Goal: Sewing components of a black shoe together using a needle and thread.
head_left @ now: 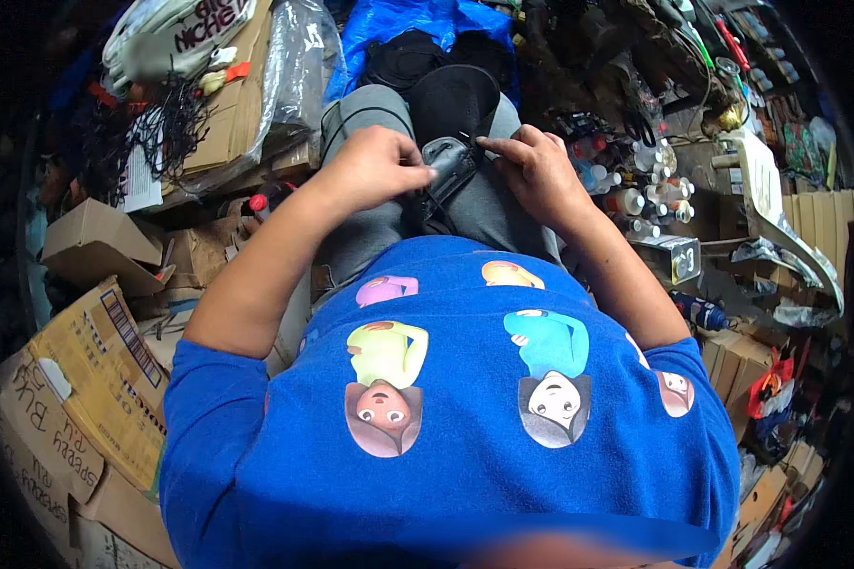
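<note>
Blue shirt fabric (465, 455) printed with cartoon figures fills the foreground, above a lap in grey trousers (370, 228). From the left, past flattened cardboard boxes (95, 379), the left hand (375, 166) curls closed, fingertips pinching the edge of a small grey-and-black shoe upper (446, 166) resting on the lap against a black shoe form (451, 100). At right, the right hand (536, 171) presses its extended index finger onto the piece's top edge, with small glue bottles (645, 190) crowded on the bench beyond.
</note>
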Motion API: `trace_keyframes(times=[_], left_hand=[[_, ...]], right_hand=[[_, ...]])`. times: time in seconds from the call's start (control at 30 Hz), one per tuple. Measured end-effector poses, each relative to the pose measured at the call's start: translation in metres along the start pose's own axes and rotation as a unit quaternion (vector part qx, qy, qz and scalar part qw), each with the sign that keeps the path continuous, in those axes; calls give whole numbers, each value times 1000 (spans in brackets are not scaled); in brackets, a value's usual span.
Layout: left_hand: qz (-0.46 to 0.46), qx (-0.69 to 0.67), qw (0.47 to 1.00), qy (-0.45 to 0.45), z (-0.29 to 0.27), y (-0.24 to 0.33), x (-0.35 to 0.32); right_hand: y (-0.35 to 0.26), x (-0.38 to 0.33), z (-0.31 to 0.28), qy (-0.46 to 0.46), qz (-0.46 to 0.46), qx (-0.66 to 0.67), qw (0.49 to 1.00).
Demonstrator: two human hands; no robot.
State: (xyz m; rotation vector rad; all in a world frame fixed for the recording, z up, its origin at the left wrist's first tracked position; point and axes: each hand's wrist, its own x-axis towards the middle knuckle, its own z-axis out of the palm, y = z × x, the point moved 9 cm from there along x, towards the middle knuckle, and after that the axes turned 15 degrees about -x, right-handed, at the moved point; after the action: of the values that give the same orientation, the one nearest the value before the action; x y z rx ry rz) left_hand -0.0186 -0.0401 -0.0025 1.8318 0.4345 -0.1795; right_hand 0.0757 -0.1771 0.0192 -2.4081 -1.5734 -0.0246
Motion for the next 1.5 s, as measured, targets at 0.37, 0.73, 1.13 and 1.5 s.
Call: trace_keyframes(times=[0.37,0.73,1.13,1.5], left_hand=[[36,-242,963,-109,-44,42,-10],[163,182,964,107,-51,20,9],[208,8,978,-10,-128,48,36],[200,180,957,105,-69,18,12]], right_hand=[[-3,1,-3,-6,-2,-12,1000],[-1,1,1,-22,-2,-15,1000],[-4,2,0,-23,-2,-15,1000],[-19,-5,-4,8,-35,-127,991]])
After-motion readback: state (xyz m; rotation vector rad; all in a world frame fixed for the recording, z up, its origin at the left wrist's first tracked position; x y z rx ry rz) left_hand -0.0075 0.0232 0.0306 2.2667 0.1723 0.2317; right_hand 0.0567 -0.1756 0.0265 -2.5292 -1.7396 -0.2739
